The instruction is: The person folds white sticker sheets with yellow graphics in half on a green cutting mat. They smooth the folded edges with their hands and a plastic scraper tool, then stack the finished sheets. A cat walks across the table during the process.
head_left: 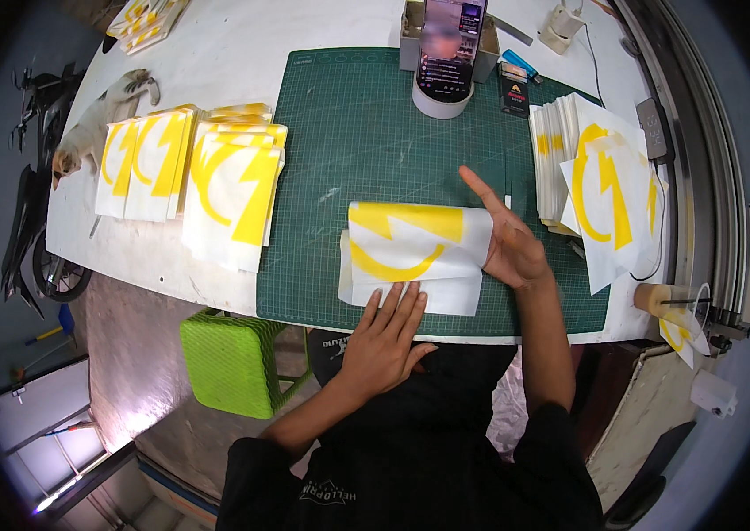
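A white sheet printed in yellow (397, 239) lies on the green cutting mat (348, 133) in the middle of the frame, with an upper layer laid over a lower one that sticks out at the left and along the bottom. The work in hand looks like folding or smoothing this sheet; from here, the next move seems to call for the layers held in line while the fold is pressed flat. The left hand (381, 350) comes up from the lower left of centre, palm down, its fingers straight and slightly spread on the sheet's lower part, the thumb set apart to the right; it presses and grips nothing. The right hand (516, 252) stands more on its edge at the sheet's right side, its palm turned toward the sheet and one finger stretched to the upper left. Its other fingers are overlapped or hidden, so I cannot tell whether they pinch the edge. Its forearm rises from the lower right. Similar sheets stand in piles (238, 190) at upper left and in a stack (556, 159) at upper right.
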{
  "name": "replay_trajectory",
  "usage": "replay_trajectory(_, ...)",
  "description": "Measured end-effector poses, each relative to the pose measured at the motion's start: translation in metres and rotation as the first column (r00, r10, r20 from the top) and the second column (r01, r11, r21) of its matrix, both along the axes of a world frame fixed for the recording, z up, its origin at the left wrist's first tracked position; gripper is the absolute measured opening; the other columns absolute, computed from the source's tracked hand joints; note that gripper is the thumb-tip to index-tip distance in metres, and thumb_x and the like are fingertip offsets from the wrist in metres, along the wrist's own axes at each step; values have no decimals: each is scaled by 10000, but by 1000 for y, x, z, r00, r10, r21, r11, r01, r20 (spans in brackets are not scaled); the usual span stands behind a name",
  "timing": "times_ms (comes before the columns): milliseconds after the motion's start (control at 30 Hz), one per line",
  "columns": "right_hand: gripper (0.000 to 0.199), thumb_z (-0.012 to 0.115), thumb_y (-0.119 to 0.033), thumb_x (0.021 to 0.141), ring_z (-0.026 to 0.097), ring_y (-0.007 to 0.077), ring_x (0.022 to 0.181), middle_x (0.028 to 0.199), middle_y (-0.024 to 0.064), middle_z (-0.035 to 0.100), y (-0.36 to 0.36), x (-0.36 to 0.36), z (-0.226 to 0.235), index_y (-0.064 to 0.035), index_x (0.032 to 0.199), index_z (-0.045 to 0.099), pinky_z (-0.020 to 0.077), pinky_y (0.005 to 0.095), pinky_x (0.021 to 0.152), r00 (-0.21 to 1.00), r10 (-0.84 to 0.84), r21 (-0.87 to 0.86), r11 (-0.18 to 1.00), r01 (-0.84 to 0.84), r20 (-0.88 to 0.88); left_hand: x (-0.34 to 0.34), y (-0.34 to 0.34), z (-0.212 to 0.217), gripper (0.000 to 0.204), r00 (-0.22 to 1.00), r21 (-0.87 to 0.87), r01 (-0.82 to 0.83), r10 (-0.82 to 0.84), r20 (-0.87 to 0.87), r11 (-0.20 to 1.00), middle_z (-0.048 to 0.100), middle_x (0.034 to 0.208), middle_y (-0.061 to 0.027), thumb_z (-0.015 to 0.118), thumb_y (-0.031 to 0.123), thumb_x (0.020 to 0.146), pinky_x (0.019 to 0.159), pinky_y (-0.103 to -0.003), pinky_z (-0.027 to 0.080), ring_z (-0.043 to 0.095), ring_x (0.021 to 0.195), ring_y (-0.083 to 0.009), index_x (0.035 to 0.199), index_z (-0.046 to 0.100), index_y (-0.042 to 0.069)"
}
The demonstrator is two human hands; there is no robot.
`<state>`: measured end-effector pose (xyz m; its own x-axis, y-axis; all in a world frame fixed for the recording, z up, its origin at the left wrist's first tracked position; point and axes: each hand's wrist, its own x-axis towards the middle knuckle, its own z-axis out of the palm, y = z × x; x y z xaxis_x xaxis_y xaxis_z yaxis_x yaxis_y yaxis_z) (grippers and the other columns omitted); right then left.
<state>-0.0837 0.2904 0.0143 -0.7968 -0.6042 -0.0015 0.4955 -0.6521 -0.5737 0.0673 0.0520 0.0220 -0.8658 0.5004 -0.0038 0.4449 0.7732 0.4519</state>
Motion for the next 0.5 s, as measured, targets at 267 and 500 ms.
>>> replay_trajectory(267, 839, 539, -396, 1090, 678, 365, 1247, 1372, 328, 618, 5, -26, -6, -31, 1675, 61, 514, 488, 1097, 979, -146, 96, 986, 134, 139, -2, 2, 6, 717, 999, 14, -13, 14, -42, 1000, 439, 1619, -235, 678, 358, 969, 1220, -569, 325, 380, 1531, -410, 1535, 473, -32)
replay_trajectory(500, 749, 532, -372, 1095, 716, 330, 1157, 1292, 296, 658, 4, -27, -2, -21, 1653, 176, 561, 442, 1019, 975, -148, 145, 982, 125, 163, -47, -29, 15, 567, 988, 112, 41, -23, -155, 993, 684, 1342, -77, 693, -55, 737, 838, -372, 623, 694, 1143, -255, 1274, 728, 120)
